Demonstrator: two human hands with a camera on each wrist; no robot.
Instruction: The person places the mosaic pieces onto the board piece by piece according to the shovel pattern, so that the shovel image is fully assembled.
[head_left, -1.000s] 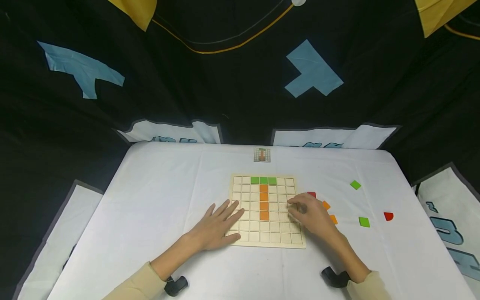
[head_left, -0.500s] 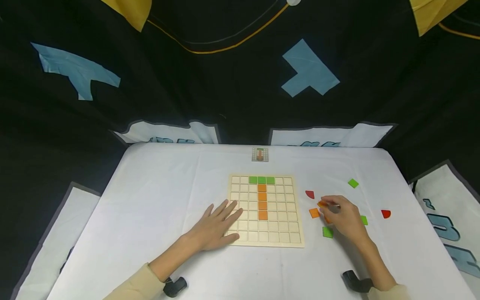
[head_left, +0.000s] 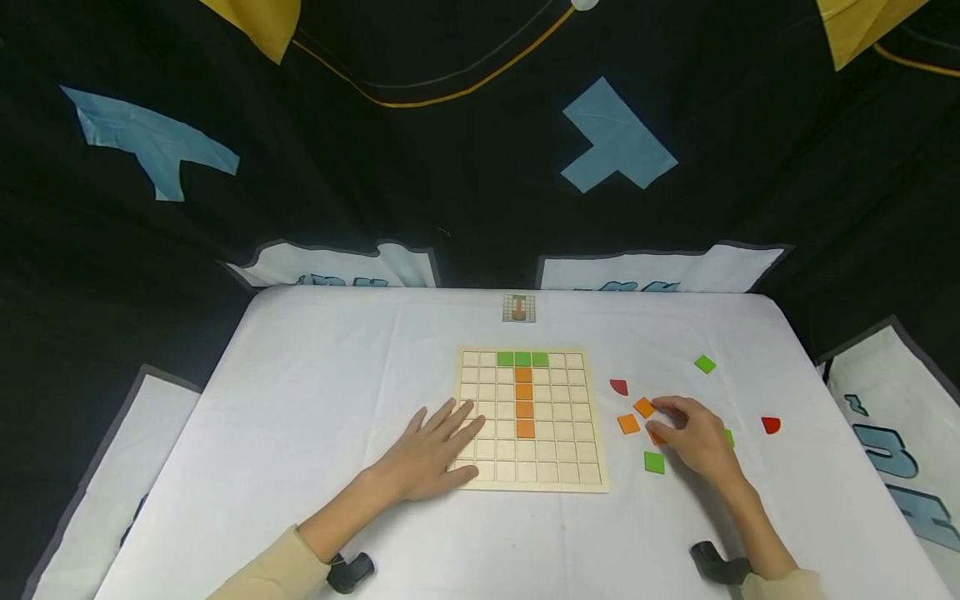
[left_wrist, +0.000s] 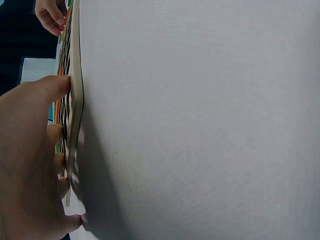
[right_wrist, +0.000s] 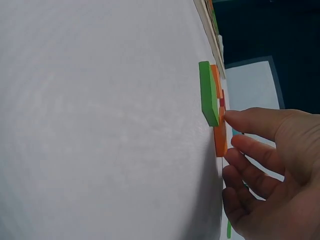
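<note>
Three loose orange tiles (head_left: 628, 424) lie clustered on a white tabletop (head_left: 360, 367), at three o'clock from the center of a gridded wooden board (head_left: 558, 454). A person's right hand (head_left: 701, 442) bends over them, fingers loosely curled, thumb and index tips parted; the thumb tip covers part of one tile, though whether it presses cannot be told. The right wrist view adds what the head view lacks: the side edge of a green tile (right_wrist: 208, 94), partly hiding the orange, and the remaining fingers bent below the thumb.

Between eight and nine o'clock, the left hand (head_left: 427, 467) rests open, fingers spread over the board. The left wrist view shows the board's pale edge in profile; only from the head view does the grid read clearly, four orange squares (head_left: 524, 409) in a column beneath three green squares (head_left: 522, 359).

Around the right hand lie red pieces (head_left: 618, 387) at ten and three o'clock, and a green diamond-turned tile (head_left: 705, 364) at twelve. A small printed card (head_left: 519, 308) sits at the board's twelve, before a black curtain (head_left: 480, 183).
</note>
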